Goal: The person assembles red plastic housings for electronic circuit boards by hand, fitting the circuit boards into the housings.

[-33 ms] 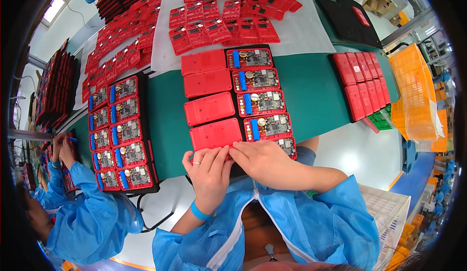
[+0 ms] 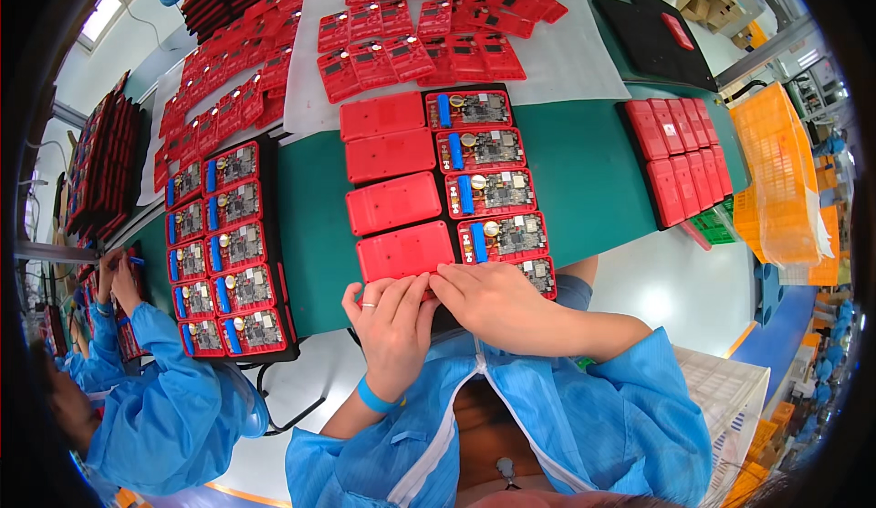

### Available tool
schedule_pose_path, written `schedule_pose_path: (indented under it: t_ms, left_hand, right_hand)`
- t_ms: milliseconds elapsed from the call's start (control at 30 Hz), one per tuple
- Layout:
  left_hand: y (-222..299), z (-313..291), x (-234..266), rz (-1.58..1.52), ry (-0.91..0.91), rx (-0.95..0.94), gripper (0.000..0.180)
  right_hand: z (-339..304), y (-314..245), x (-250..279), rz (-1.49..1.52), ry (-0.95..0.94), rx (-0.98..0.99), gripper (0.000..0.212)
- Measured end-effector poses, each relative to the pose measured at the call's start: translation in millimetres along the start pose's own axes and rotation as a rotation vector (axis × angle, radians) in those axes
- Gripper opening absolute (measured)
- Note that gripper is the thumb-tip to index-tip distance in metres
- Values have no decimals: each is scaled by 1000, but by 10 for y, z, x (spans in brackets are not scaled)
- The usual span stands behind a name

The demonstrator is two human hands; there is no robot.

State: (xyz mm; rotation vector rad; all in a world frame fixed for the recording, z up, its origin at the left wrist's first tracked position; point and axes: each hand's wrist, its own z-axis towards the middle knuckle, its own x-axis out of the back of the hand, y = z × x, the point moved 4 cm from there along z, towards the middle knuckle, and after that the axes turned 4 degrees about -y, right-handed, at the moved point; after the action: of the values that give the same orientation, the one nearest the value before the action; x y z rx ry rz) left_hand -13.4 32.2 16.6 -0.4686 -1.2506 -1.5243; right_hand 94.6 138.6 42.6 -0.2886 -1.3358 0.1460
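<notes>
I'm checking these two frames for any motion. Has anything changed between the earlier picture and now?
Nothing visibly changed: the left hand and right hand rest together on the nearest red case at the tray's near end, and the open boards lie as they did.

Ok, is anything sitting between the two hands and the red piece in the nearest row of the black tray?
Nothing visible does. The left hand and the right hand already lie on the nearest row of the black tray, fingers touching the edge of the red cover. What lies beneath the palms is hidden.
</notes>
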Motion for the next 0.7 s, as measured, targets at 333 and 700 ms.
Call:
schedule_pose_path:
  t_ms: [333, 700]
  left_hand:
    - [-8, -29, -65, 6, 27, -38, 29]
    - [-18, -53, -7, 57, 34, -54, 36]
  right_hand:
    - [-113, -63, -206, -55, 164, -60, 38]
    - [-254, -171, 349, 24, 257, -4, 41]
